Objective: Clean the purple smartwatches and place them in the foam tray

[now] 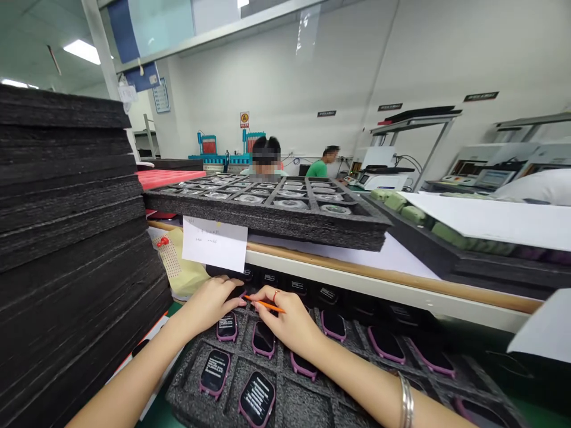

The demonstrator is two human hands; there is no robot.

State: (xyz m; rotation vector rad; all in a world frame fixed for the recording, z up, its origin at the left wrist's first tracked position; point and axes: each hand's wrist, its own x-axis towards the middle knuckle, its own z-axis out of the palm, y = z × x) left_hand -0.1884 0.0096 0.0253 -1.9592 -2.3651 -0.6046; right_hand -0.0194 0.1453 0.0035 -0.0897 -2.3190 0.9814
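A black foam tray [307,404] fills the bottom of the view, its square cells holding black rounded-rectangle devices with pink rims. One such device [256,399] lies closest to me, with white text on its screen. My left hand [207,304] rests curled over the top row of cells, with nothing visible in it. My right hand [281,318] lies just to its right, pinching a thin orange pencil [267,305] whose tip points left towards my left fingers. The hands hide the devices beneath them.
A tall stack of black foam trays [66,208] rises at left. A foam tray of round parts [267,221] sits on a shelf ahead, with a paper note [214,244] hanging from it. Two seated co-workers [323,163] and bench instruments stand beyond.
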